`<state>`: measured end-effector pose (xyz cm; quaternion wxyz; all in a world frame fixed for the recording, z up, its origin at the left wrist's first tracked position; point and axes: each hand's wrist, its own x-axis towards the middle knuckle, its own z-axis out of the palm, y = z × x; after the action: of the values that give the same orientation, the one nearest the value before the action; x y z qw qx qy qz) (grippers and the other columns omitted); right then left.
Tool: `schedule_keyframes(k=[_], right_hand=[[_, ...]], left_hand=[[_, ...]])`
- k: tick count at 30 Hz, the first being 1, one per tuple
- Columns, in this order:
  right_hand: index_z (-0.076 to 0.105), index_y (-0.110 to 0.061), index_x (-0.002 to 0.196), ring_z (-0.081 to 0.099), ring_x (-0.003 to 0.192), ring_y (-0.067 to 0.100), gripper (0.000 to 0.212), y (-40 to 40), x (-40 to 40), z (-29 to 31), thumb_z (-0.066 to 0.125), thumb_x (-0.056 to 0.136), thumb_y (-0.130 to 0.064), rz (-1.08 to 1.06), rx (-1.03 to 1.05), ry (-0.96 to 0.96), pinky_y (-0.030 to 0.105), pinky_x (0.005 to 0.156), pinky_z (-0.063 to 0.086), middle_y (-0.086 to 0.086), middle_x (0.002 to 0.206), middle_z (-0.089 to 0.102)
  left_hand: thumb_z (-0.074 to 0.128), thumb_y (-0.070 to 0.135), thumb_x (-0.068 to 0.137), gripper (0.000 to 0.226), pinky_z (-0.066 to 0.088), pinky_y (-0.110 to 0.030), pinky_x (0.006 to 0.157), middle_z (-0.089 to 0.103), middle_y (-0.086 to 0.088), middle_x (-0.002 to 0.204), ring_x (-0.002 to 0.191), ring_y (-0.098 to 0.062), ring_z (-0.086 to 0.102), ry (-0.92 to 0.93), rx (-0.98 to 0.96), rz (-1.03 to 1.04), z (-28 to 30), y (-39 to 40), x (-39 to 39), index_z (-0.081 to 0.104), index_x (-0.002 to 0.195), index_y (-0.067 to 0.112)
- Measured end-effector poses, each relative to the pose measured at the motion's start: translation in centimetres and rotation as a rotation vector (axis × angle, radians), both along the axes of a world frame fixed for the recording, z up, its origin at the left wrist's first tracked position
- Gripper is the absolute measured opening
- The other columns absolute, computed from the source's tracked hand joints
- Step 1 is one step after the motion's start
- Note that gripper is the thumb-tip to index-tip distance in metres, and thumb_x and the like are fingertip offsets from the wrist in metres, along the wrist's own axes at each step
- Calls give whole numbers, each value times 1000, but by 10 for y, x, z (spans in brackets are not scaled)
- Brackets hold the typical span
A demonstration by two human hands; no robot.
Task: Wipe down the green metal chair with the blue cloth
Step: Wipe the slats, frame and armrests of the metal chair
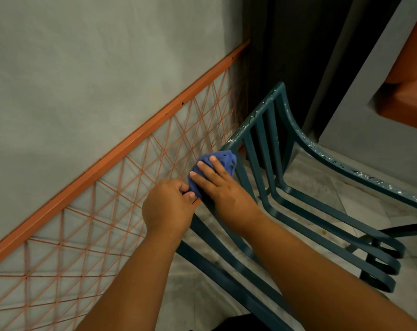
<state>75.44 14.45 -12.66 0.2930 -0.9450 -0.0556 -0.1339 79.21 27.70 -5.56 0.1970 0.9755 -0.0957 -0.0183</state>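
The green slatted metal chair (276, 187) is standing on pale floor tiles (310, 173), close beside an orange-framed string lattice (121, 187) lining the grey wall (83, 80). The right hand (217, 185) is pressing the crumpled blue cloth (223, 160) onto the chair's left rail, fingers nearly straight. The left hand (166, 206) is curling its grip around that rail just beside it.

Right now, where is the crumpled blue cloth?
In the head view, centre frame: the crumpled blue cloth lies under the right hand, against the green metal chair, beside the orange lattice railing.
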Motion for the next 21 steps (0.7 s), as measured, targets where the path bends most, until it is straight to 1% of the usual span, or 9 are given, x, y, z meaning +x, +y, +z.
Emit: schedule_keyframes(k=[2, 4, 6, 8, 10, 14, 15, 18, 21], right_hand=[[29, -21, 148, -6, 144, 20, 72, -15, 0, -2, 49, 84, 7, 12, -24, 41, 50, 111, 30, 2, 158, 17], [22, -26, 149, -16, 143, 17, 78, -26, 9, 7, 51, 85, 7, -92, -33, 140, 48, 113, 26, -2, 160, 5], [20, -24, 150, -15, 146, 20, 74, -30, 20, 18, 51, 88, 3, -221, -25, 182, 45, 116, 19, -2, 161, 0], [23, -19, 150, -10, 147, 25, 68, -21, 24, 28, 50, 90, -2, -285, -29, 169, 41, 118, 12, 2, 161, 3], [28, -14, 148, -8, 147, 29, 63, -5, 19, 26, 50, 90, -4, -227, -17, 125, 43, 119, 12, 7, 160, 9], [37, -15, 144, -4, 144, 25, 68, -6, 3, 9, 53, 83, 9, -23, 33, 48, 50, 107, 32, 7, 157, 21], [36, -17, 145, -6, 143, 23, 70, -15, 4, 9, 52, 83, 11, -3, -1, 61, 47, 108, 32, 6, 157, 20], [24, -21, 150, -11, 146, 22, 72, -31, 19, 22, 48, 87, 5, -61, -151, 199, 37, 117, 12, 2, 160, 7], [27, -21, 148, -13, 146, 23, 65, -14, 30, 27, 51, 90, -7, -221, -115, 198, 41, 118, 14, 1, 160, 7]], left_hand=[[69, 30, 85, 6, 44, -28, 57, 64, 7, 74, 67, -15, 58, -1, 6, -9, 0, 0, 0, 69, 80, 25], [69, 30, 85, 5, 49, -31, 62, 66, 6, 77, 69, -15, 59, 1, 6, -5, -1, 0, 1, 70, 85, 24], [69, 29, 85, 5, 53, -34, 63, 67, 6, 76, 67, -15, 60, 4, -13, 7, -1, 0, 1, 71, 85, 24], [70, 28, 85, 4, 53, -34, 62, 67, 6, 75, 66, -15, 61, -2, -15, 10, -1, -1, 0, 70, 84, 24], [70, 27, 84, 3, 53, -35, 62, 68, 5, 76, 67, -16, 61, -13, -17, 7, -2, -1, 0, 69, 82, 24], [71, 26, 84, 6, 52, -35, 63, 68, 4, 77, 69, -18, 61, -21, 6, -17, -3, 0, 2, 68, 80, 22], [70, 27, 84, 6, 51, -34, 62, 67, 4, 76, 69, -17, 61, -21, 9, -19, -3, 0, 2, 68, 80, 22], [71, 27, 85, 4, 51, -32, 61, 66, 7, 75, 66, -14, 60, -23, 7, -10, -3, -2, 3, 69, 82, 24], [71, 27, 84, 3, 50, -31, 59, 65, 8, 75, 65, -12, 59, -22, 0, 1, -4, -2, 4, 70, 83, 24]])
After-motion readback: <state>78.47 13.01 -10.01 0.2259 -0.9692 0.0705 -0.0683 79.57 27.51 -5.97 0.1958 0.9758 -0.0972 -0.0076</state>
